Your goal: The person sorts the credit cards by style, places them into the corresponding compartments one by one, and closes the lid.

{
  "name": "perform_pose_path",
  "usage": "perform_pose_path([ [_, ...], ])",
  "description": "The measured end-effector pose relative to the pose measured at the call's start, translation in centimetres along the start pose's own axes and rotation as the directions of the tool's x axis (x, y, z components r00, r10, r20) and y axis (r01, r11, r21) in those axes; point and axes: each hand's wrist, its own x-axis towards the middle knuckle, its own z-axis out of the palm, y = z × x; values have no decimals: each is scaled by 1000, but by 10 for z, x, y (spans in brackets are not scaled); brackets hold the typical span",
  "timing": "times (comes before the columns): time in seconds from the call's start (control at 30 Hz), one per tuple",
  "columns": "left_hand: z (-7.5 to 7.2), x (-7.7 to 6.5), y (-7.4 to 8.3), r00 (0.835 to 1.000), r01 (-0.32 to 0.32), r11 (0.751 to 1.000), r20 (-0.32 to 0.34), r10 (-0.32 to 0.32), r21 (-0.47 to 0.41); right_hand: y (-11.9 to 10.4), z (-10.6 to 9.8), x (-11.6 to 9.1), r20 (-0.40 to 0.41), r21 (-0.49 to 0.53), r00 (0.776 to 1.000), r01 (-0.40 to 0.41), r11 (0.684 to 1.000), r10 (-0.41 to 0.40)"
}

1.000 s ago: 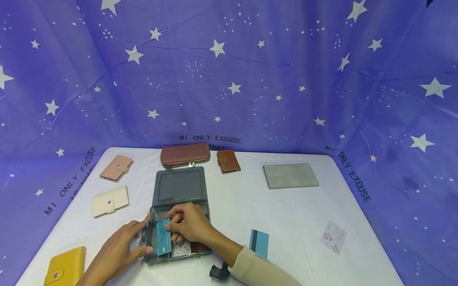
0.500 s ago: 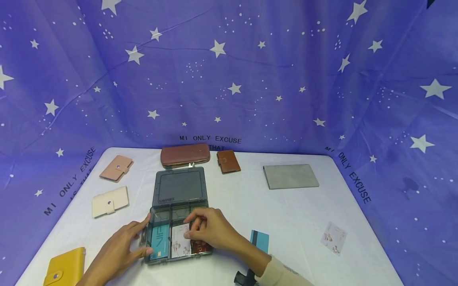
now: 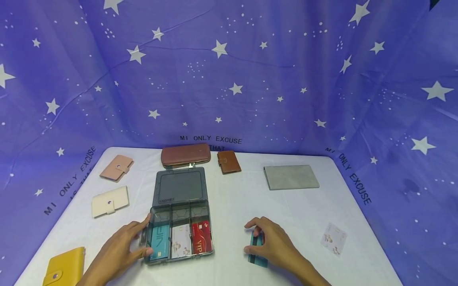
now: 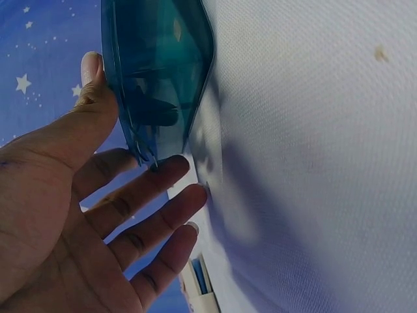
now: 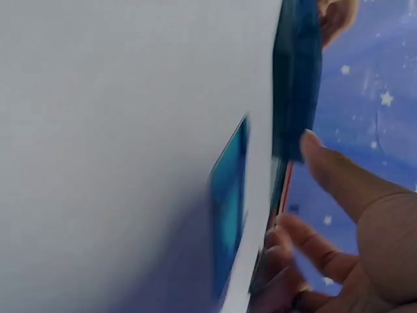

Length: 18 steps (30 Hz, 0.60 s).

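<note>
A smoky clear plastic box [image 3: 179,259] lies with its lid [image 3: 180,184] folded back. Its three front compartments hold a teal VIP card [image 3: 160,242], a white floral card [image 3: 181,241] and a red VIP card [image 3: 201,237]. My left hand [image 3: 118,248] rests against the box's left side, thumb and index finger spread along it; the other fingers extend loosely beside its end in the left wrist view. Right of the box, my right hand [image 3: 277,244] hovers with bent fingers over a blue card with a black stripe [image 3: 257,260]. The right wrist view shows the card [image 5: 228,202] on the table below the fingers.
Another floral card [image 3: 334,238] lies at the right. A grey wallet [image 3: 291,177], brown card holder [image 3: 229,162] and dark red wallet [image 3: 186,154] lie at the back. Pink [image 3: 117,168], cream [image 3: 110,201] and yellow [image 3: 65,266] card holders line the left.
My right hand let go of the teal VIP card in the left compartment, passed over the box and moved right to the striped blue card. My left hand stayed put.
</note>
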Motion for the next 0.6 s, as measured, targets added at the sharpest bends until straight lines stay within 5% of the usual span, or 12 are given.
perform_pose_path([
  [0.13,0,0,1,1000,-4,1000,-8,4,-4,10,-7,-14,-75,-162,990,-131,978,120],
  [0.3,-1,0,1,1000,-4,1000,-11,4,-9,16,-6,-19,-91,-218,979,-197,956,181],
  [0.47,-1,0,1,1000,-9,1000,-13,9,-9,16,-1,-17,-54,-152,988,-152,977,146],
  [0.6,-1,0,1,1000,-6,1000,0,6,-9,13,3,-10,-11,26,999,-43,999,44],
])
